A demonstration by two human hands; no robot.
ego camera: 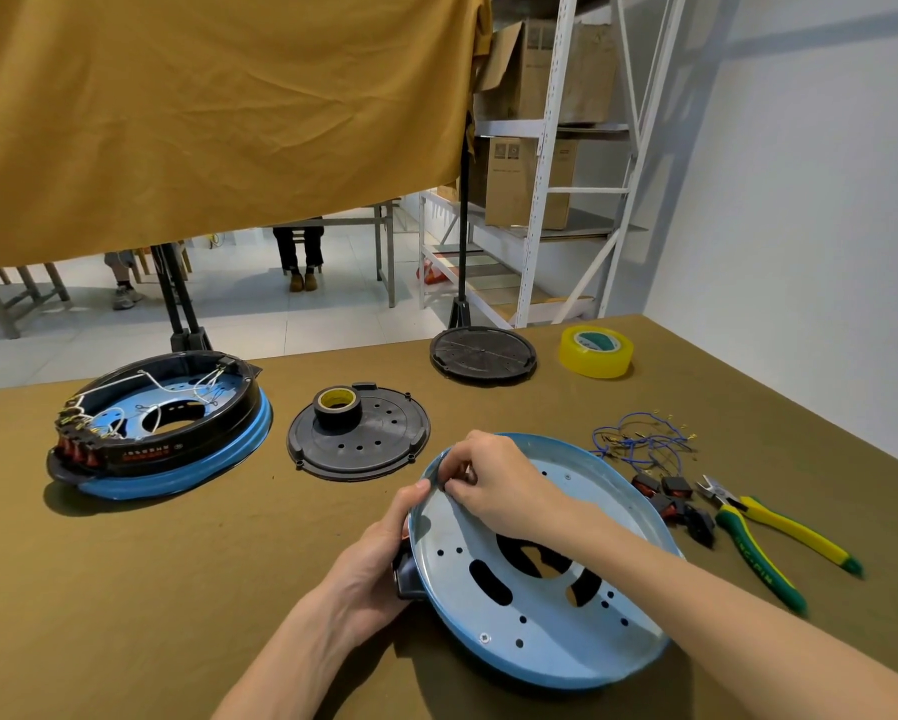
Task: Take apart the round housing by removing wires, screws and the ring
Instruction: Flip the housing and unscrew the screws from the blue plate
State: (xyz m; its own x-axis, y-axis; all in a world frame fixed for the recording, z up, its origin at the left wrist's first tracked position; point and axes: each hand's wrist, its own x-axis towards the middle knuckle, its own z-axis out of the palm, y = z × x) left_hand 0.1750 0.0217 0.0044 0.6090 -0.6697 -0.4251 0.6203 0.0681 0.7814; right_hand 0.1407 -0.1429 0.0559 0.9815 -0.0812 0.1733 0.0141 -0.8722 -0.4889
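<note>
A round blue housing (530, 631) with a pale metal inside and several holes lies tilted in front of me. My left hand (379, 558) grips its left rim, thumb up along the edge, over a black handle part. My right hand (493, 480) reaches across and pinches something small at the upper-left rim; what it pinches is hidden by the fingers. A second blue housing (176, 459) with its black ring, white wires and red switches stands at the far left.
A black cover (384, 449) carries a roll of black tape (336, 407). Another black disc (483, 353) and a yellow tape roll (596, 351) lie farther back. Blue wires (639, 444), black switches (670, 498) and green-yellow pliers (769, 537) lie to the right.
</note>
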